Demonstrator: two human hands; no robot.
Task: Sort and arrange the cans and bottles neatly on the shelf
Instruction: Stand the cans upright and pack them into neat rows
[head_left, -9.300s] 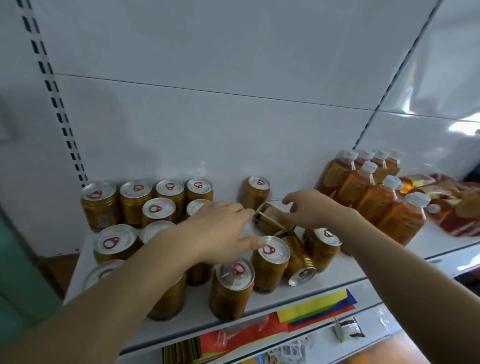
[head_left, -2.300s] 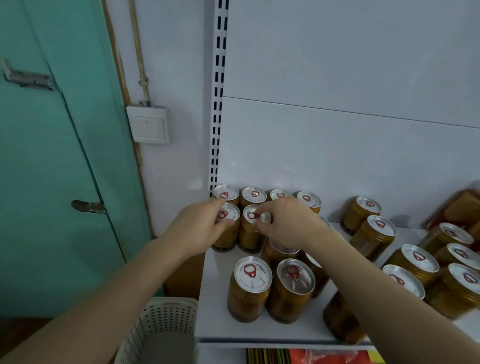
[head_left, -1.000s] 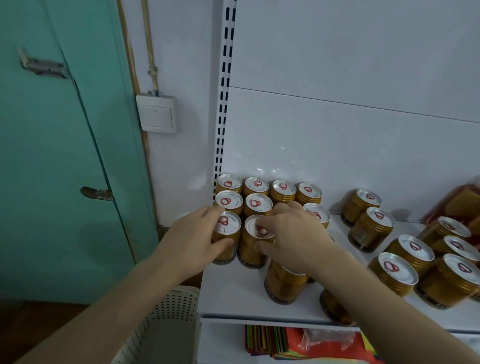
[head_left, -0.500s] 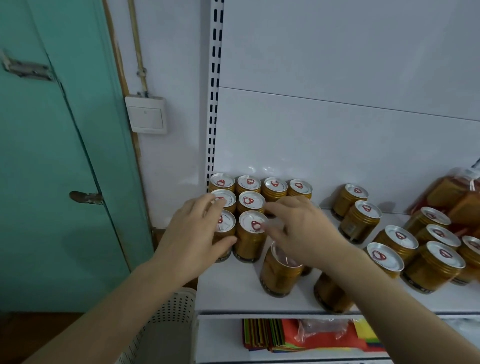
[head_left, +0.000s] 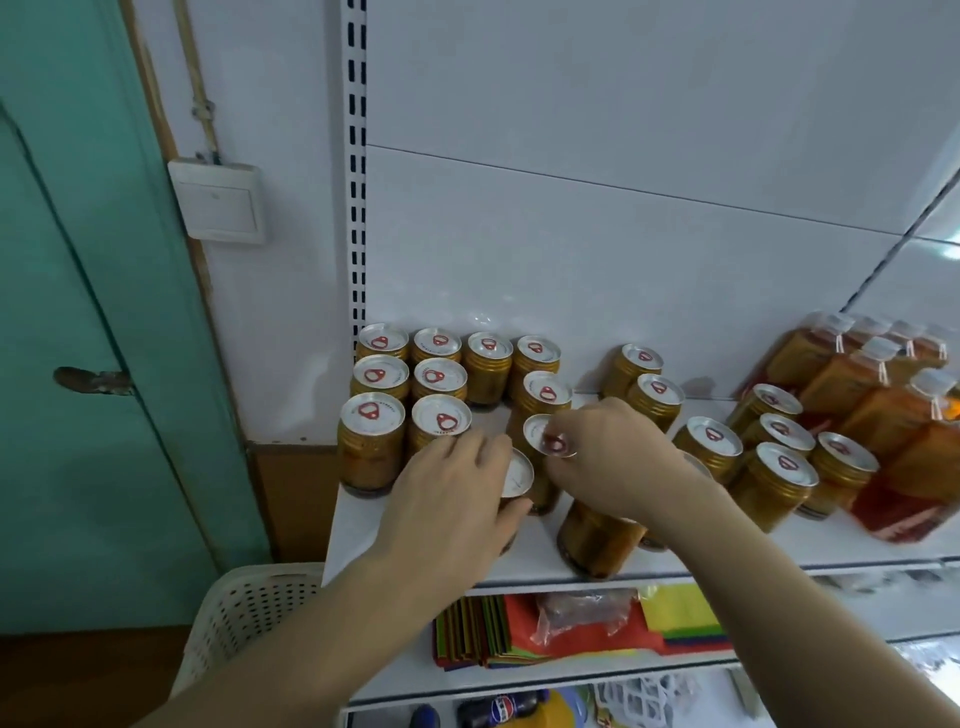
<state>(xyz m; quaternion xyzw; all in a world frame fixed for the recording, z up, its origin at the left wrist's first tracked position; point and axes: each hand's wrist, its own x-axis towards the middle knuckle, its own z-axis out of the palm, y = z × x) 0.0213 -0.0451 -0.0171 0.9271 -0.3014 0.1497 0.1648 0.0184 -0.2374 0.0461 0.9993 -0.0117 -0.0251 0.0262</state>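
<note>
Gold cans with silver lids stand in tidy rows at the left end of the white shelf. My left hand wraps around a can just right of those rows, thumb along its side. My right hand pinches the lid rim of the neighbouring can. Another can stands under my right wrist. Several loose cans stand further right. Orange bottles with white caps are grouped at the far right.
A white perforated basket stands on the floor at lower left, beside a green door. A light switch is on the wall. The lower shelf holds coloured paper and a plastic bag.
Both hands left the two front cans of the tidy rows and moved right. Each now holds a loose can in the middle of the shelf.
</note>
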